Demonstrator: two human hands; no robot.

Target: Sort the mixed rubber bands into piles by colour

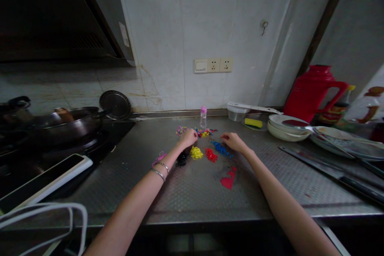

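Note:
My left hand [189, 137] has its fingers pressed together at the mixed coloured bands [205, 132]; anything between the fingertips is too small to name. My right hand [231, 141] is beside the blue pile [220, 148], fingers apart. Nearer me lie a yellow pile [196, 152], a red pile [211, 155] and a black pile [181, 159]. A pink pile [159, 158] is partly hidden by my left forearm. Behind the mixed bands a small clear bottle with a pink cap [203, 118] stands upright. Red cut-out pieces [228, 180] lie near the front.
At left are a pan [66, 126] on the stove, a white-edged device [60, 180] and white cables [81, 212]. Bowls [285, 130], a yellow sponge [253, 123], a long-handled tool [324, 170] and a red jug [312, 92] are at right.

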